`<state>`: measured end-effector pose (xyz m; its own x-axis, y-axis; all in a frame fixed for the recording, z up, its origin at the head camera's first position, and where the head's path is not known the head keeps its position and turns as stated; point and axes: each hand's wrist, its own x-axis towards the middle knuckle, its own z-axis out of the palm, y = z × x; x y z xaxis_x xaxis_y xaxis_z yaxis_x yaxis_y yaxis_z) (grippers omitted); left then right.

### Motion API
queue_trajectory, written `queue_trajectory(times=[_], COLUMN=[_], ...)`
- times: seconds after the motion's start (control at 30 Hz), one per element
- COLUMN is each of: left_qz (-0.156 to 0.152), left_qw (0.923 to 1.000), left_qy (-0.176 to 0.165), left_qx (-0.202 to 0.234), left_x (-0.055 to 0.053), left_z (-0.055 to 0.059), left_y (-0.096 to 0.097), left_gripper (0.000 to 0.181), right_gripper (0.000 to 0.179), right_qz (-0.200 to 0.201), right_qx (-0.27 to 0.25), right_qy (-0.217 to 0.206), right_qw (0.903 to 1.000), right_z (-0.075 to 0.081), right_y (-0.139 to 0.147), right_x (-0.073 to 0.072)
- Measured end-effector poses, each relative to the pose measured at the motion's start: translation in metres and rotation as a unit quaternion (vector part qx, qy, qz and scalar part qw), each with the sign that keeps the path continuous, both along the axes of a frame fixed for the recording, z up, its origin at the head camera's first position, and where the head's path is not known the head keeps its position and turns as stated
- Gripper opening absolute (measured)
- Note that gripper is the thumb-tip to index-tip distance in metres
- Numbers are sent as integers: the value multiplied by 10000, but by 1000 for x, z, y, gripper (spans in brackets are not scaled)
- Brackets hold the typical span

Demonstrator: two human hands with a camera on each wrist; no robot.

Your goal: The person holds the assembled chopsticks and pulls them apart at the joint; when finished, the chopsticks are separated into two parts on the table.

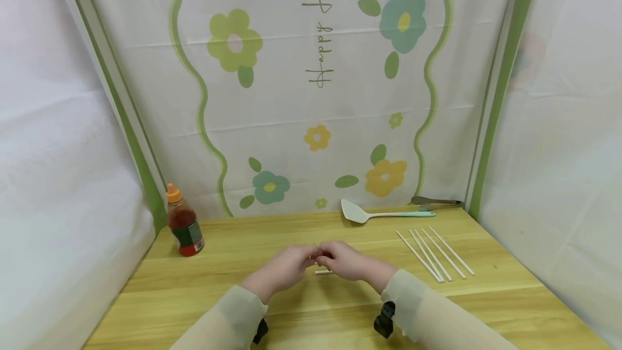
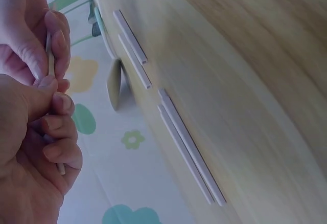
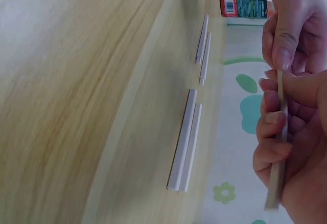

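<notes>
Both hands meet low over the middle of the table. My left hand (image 2: 36, 137) grips a thin pale chopstick (image 2: 50, 60), and one end pokes out below the curled fingers. Close against it, my right hand (image 3: 301, 137) grips the same chopstick (image 3: 276, 183), whose thicker end shows past the palm. The middle is covered by fingers. Beneath the hands, short white sticks lie in two pairs: a nearer pair (image 3: 182, 142) and a farther pair (image 3: 203, 47) in the right wrist view. In the head view, only one stick end (image 1: 323, 272) shows beside the right hand.
Several white chopsticks (image 1: 423, 253) lie side by side on the right of the wooden table (image 1: 233, 307). Behind them is a spatula (image 1: 389, 214), with brown-handled tongs (image 1: 434, 201) near the back corner. A red sauce bottle (image 1: 185, 226) stands at left. Fabric walls enclose the table.
</notes>
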<state>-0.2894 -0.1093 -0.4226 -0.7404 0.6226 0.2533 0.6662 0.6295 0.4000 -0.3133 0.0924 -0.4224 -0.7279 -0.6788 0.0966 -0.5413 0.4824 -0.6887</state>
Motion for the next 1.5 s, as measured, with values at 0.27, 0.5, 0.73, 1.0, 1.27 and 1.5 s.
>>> queue_trajectory(times=[0.27, 0.5, 0.73, 1.0, 1.27, 1.5], left_qz=[-76, -191, -290, 283, 479, 767], left_qw=[9999, 9967, 9925, 9941, 9972, 9965], left_qy=[-74, -485, -798, -772, -527, -203], left_qx=[114, 624, 877, 706, 213, -275], left_x=[3, 3, 4, 6, 10, 10], left_z=[0, 3, 7, 2, -14, -32], left_y=[-1, -4, -16, -58, -60, -48], left_gripper=[11, 17, 16, 23, 12, 15], right_gripper=[20, 19, 19, 32, 5, 18], right_qz=[62, 224, 501, 181, 202, 65], right_qx=[189, -53, -106, 213, 403, 1245], right_qy=[310, 20, 132, 162, 332, 1725], right_qw=[9993, 9997, 9986, 9995, 9984, 9771], right_z=[1, 6, 12, 11, -1, -21], right_y=[2, 3, 5, 29, 19, -4], right_x=[3, 5, 7, 2, 1, 4])
